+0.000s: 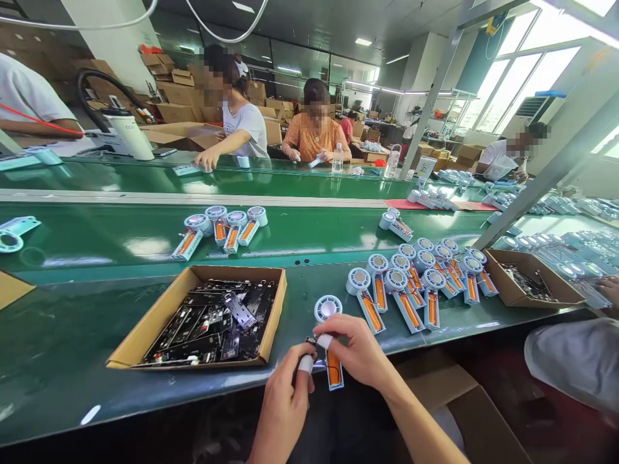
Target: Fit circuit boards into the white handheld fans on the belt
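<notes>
Over the near edge of the bench, my left hand point(293, 380) pinches a small black circuit board point(311, 341) between thumb and fingertip. My right hand point(355, 348) is closed at the same board, with its thumb and forefinger meeting at the board's upper end. White covers wrap fingers on both hands. Beneath them lies a light-blue handheld fan housing point(328, 309), its round head pointing away from me. An orange battery point(333, 368) shows in its handle, partly hidden by my right hand. Thin wires run near my fingertips, but their ends are hidden.
A cardboard tray point(278, 316) of black circuit boards stands on the left. Several fan housings point(396, 280) with orange batteries lie to the right, near another cardboard tray point(503, 290). More housings point(232, 225) sit on the green conveyor belt point(309, 235). Co-workers sit across it.
</notes>
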Tool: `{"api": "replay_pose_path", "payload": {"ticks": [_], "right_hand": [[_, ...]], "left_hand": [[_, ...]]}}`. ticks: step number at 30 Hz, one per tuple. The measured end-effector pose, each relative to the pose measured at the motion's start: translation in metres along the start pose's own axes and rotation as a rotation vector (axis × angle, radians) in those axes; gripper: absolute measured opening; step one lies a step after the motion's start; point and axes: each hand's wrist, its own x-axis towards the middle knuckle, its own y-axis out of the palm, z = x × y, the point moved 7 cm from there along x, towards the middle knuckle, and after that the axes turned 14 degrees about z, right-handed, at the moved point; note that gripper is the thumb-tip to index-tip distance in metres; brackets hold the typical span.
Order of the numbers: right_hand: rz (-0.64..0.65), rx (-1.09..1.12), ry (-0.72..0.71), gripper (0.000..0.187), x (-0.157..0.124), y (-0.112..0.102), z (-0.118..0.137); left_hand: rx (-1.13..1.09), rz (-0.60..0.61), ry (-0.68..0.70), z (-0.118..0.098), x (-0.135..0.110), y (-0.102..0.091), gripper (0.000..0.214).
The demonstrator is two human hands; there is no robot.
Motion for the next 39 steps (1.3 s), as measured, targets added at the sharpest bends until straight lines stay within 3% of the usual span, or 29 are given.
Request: {"api": "replay_pose_path", "payload": {"ticks": [2, 6, 9, 13, 17, 23, 33, 36, 39], "right_hand": [[0.066, -0.097, -0.039, 0.021, -0.001, 0.005, 0.01], [0.074, -0.182, -0.03, 0.024, -0.005, 0.004, 0.013], [0.12, -0.295, -0.047, 0.026, -0.006, 0.008, 0.013], [0.117, -0.342, -0.038, 0.026, -0.01, 0.008, 0.011], [0.065, -0.221, 0.018, 0.023, -0.012, 0.0, 0.006], [0.168, -0.309, -0.069, 0.033, -0.009, 0.011, 0.014], [0.131, -0.613, -0.239, 0.022, -0.013, 0.018, 0.015], [0.039, -0.658, -0.272, 0.022, -0.014, 0.016, 0.016], [-0.035, -0.708, -0.239, 0.023, -0.013, 0.014, 0.015]], "left_hand": [[-0.029, 0.0, -0.014, 0.0, 0.001, -0.001, 0.036], [-0.129, 0.042, -0.054, -0.01, 0.005, -0.004, 0.043], [-0.071, 0.109, -0.04, -0.024, 0.01, -0.006, 0.044], [0.014, 0.091, -0.017, -0.034, 0.015, -0.013, 0.041], [-0.026, 0.086, -0.063, -0.026, 0.016, -0.01, 0.046], [-0.185, 0.093, -0.127, -0.007, 0.016, 0.005, 0.053], [-0.333, 0.109, -0.211, -0.003, 0.013, 0.009, 0.06], [-0.296, 0.106, -0.198, -0.01, 0.01, 0.007, 0.057], [-0.253, 0.011, -0.142, -0.015, 0.007, 0.001, 0.053]]}}
